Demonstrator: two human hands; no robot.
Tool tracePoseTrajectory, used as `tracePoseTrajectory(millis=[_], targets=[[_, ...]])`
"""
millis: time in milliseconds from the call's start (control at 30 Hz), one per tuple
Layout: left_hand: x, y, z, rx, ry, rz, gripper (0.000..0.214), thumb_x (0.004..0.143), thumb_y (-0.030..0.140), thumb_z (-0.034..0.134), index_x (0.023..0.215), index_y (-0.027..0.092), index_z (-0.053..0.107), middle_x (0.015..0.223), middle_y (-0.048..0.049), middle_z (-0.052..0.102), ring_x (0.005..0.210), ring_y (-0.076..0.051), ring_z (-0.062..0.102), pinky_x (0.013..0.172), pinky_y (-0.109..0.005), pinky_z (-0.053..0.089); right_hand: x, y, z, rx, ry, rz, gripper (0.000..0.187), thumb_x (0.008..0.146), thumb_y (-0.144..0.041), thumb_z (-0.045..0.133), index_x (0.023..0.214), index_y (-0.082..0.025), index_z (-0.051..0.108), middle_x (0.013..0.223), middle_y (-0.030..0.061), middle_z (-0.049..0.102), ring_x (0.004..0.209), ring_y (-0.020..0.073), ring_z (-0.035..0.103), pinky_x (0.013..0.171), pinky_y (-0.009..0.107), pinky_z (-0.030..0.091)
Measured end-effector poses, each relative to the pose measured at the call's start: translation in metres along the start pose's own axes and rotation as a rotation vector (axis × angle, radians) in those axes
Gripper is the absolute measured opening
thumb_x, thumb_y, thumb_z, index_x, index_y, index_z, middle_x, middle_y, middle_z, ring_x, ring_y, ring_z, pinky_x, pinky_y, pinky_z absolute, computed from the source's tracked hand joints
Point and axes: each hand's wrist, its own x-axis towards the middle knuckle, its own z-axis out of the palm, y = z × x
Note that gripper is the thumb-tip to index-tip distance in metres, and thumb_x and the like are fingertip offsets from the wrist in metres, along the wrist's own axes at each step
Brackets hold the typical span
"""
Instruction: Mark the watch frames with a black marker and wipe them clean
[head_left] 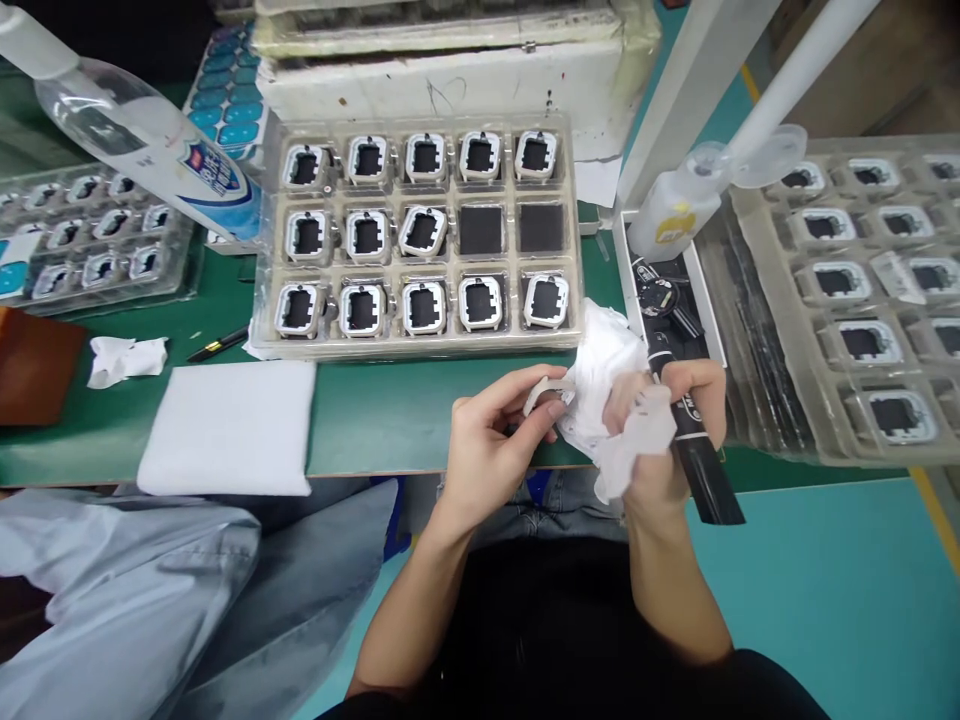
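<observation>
Pinched between the fingers and thumb of my left hand (491, 440) is a small pale watch case (547, 393), tilted and partly covered by the fingers. My right hand (660, 470) is closed on a crumpled white wipe (646, 430), and a black tube-shaped tool (709, 475) also lies in its grip; motion blurs its fingers. More white wipes (600, 350) lie bunched between the two hands. Just beyond them sits a clear plastic tray (420, 345) with similar watch cases in its compartments; two compartments in the middle row show only dark pads.
Spray bottle (161, 150) leans at back left. A white dispenser bottle (671, 215) stands in a narrow box (705, 310) with black parts. Stacked trays (780, 400) fill the right. White foam sheet (229, 425), pen (217, 344) and scrap wipe (127, 360) lie left, near another person's legs (127, 600).
</observation>
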Motion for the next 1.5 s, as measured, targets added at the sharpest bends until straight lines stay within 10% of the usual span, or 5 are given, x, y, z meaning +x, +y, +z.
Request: tracePoseTrajectory(millis=[333, 600, 1067, 1333, 1500], targets=[[-0.001, -0.003, -0.004, -0.065, 0.005, 0.002, 0.026, 0.101, 0.026, 0.086, 0.127, 0.026, 0.085, 0.091, -0.0028, 0.085, 0.062, -0.010, 0.070, 0.057, -0.020, 0.053, 0.007, 0.003, -0.007, 0.087, -0.042, -0.077, 0.026, 0.108, -0.055, 0.067, 0.103, -0.034, 0.052, 0.081, 0.0007, 0.080, 0.088, 0.0302, 0.075, 0.086, 0.053, 0.062], [-0.002, -0.005, -0.004, -0.047, 0.000, -0.005, 0.029, 0.100, 0.032, 0.087, 0.127, 0.022, 0.084, 0.098, -0.0070, 0.088, 0.062, -0.011, 0.070, 0.059, -0.022, 0.055, -0.006, -0.008, -0.037, -0.491, 0.112, -0.335, 0.026, 0.102, -0.037, 0.074, 0.124, -0.028, 0.064, 0.124, 0.0116, 0.082, 0.115, 0.0343, 0.080, 0.099, 0.053, 0.064], [-0.001, -0.005, -0.002, -0.089, 0.056, 0.017, 0.016, 0.099, 0.032, 0.088, 0.106, 0.019, 0.085, 0.101, -0.0099, 0.088, 0.069, -0.014, 0.076, 0.058, -0.021, 0.055, -0.048, -0.014, -0.091, -0.529, -0.050, -0.149, 0.047, 0.093, -0.021, 0.087, 0.135, -0.029, 0.067, 0.144, 0.0118, 0.081, 0.131, 0.0319, 0.081, 0.106, 0.047, 0.070], [0.003, -0.007, 0.001, -0.107, 0.158, 0.026, 0.023, 0.093, 0.036, 0.092, 0.099, 0.015, 0.084, 0.096, -0.0131, 0.089, 0.064, -0.015, 0.074, 0.056, -0.023, 0.053, -0.076, -0.016, -0.124, -0.929, 0.132, -0.291, 0.032, 0.095, -0.019, 0.083, 0.125, -0.026, 0.073, 0.101, 0.0040, 0.084, 0.081, 0.0220, 0.082, 0.076, 0.035, 0.069], [0.005, -0.004, 0.002, -0.101, 0.174, 0.026, 0.025, 0.091, 0.036, 0.092, 0.100, 0.013, 0.083, 0.100, -0.0152, 0.089, 0.063, -0.015, 0.075, 0.056, -0.024, 0.054, -0.073, -0.010, -0.112, -1.007, 0.005, -0.558, 0.045, 0.096, -0.008, 0.074, 0.136, -0.027, 0.072, 0.115, 0.0093, 0.087, 0.092, 0.0259, 0.086, 0.080, 0.037, 0.072]])
